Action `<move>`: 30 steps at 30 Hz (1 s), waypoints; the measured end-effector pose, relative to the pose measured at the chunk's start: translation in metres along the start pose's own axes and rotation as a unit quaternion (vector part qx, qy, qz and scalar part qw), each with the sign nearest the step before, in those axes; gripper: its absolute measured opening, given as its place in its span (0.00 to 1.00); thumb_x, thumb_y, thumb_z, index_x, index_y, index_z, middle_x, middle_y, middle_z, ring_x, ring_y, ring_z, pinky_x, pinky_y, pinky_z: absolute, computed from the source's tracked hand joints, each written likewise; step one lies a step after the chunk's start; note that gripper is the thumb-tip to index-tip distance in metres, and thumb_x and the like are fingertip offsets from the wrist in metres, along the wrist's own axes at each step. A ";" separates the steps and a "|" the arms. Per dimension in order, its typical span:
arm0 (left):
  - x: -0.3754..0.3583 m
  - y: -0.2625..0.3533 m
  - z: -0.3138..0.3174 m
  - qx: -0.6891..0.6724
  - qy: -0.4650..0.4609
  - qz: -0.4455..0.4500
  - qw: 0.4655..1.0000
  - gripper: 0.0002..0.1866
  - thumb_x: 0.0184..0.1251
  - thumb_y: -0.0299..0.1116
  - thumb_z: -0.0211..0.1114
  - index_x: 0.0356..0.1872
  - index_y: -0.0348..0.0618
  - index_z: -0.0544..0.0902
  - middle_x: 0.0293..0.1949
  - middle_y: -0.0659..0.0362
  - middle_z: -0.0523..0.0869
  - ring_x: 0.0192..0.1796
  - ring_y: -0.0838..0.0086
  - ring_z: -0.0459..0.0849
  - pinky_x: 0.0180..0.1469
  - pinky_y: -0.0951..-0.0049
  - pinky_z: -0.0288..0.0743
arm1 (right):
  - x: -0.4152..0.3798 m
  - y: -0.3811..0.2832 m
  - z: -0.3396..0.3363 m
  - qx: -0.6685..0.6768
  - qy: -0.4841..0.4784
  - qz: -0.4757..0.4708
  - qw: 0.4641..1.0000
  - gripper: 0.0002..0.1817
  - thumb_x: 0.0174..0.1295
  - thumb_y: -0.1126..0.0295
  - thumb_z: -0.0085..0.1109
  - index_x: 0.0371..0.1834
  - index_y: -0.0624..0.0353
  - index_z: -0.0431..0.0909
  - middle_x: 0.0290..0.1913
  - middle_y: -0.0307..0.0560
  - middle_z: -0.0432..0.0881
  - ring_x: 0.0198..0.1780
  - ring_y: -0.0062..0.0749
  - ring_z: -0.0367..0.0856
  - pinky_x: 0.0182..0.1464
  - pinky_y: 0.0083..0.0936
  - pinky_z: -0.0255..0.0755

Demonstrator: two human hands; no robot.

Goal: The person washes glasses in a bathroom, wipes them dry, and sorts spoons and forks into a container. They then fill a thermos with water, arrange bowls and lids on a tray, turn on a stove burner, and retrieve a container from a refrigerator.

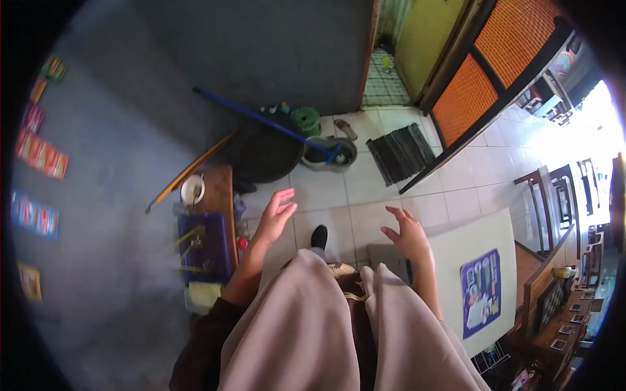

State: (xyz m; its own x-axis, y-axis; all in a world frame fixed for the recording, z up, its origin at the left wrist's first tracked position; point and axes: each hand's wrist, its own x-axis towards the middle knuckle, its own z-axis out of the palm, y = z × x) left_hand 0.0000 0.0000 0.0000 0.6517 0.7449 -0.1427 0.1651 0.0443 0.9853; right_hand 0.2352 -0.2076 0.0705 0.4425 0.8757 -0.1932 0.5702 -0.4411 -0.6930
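My left hand (278, 216) is held out over the tiled floor with its fingers apart and nothing in it. It is nearest to a small wooden table (223, 189) at the left, which bears a purple tray (215, 228) and a white mug (192, 189). Opposite it, my right hand (408, 233) hovers with thumb and fingers spread, also holding nothing. Close to that hand stands a pale board or panel (450, 244) with a purple poster (481, 287) on it. Below the hands, one dark shoe (319, 236) shows on the floor.
Ahead lie a large black tub (267, 153), a grey basin (352, 158) with a blue-handled brush (261, 119), a green container (305, 120) and a dark striped mat (400, 153). An orange-panelled partition (466, 101) stands beside a doorway. Wooden chairs (538, 205) are at the right.
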 end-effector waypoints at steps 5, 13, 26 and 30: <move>0.210 0.088 0.033 0.091 -0.197 0.026 0.976 0.21 0.61 0.34 0.56 0.55 0.43 0.65 0.57 0.56 0.67 0.59 0.67 0.66 0.56 0.68 0.63 | 0.125 0.000 -0.056 -0.003 0.094 0.046 0.994 0.24 0.51 0.67 0.59 0.52 0.57 0.68 0.50 0.54 0.72 0.51 0.49 0.70 0.51 0.35 0.66; 0.356 0.086 0.118 0.015 -0.185 0.017 0.982 0.23 0.57 0.37 0.59 0.55 0.45 0.66 0.56 0.54 0.67 0.58 0.62 0.65 0.58 0.65 0.59 | 0.225 0.053 -0.129 0.068 0.139 0.131 0.979 0.23 0.51 0.68 0.60 0.52 0.57 0.69 0.48 0.49 0.75 0.47 0.38 0.75 0.48 0.32 0.69; 0.605 0.138 0.216 -0.044 -0.123 -0.007 0.991 0.24 0.58 0.33 0.58 0.56 0.45 0.65 0.55 0.54 0.67 0.59 0.68 0.63 0.49 0.73 0.64 | 0.544 0.132 -0.324 0.068 0.149 -0.024 0.986 0.24 0.52 0.65 0.58 0.52 0.60 0.68 0.48 0.55 0.73 0.47 0.43 0.74 0.48 0.30 0.68; 0.671 0.126 0.238 -0.032 -0.114 -0.040 0.992 0.23 0.58 0.32 0.58 0.56 0.44 0.65 0.56 0.54 0.67 0.58 0.69 0.64 0.50 0.73 0.64 | 0.614 0.159 -0.349 0.096 0.067 -0.025 0.993 0.27 0.51 0.64 0.59 0.55 0.59 0.66 0.50 0.53 0.73 0.47 0.42 0.74 0.48 0.30 0.68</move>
State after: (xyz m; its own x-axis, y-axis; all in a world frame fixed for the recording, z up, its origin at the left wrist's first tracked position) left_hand 0.6344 0.3467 0.0065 0.7898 0.5681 -0.2313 0.1801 0.1456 0.9728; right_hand 0.8389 0.1915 0.0843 0.5118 0.8562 -0.0705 0.4577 -0.3412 -0.8210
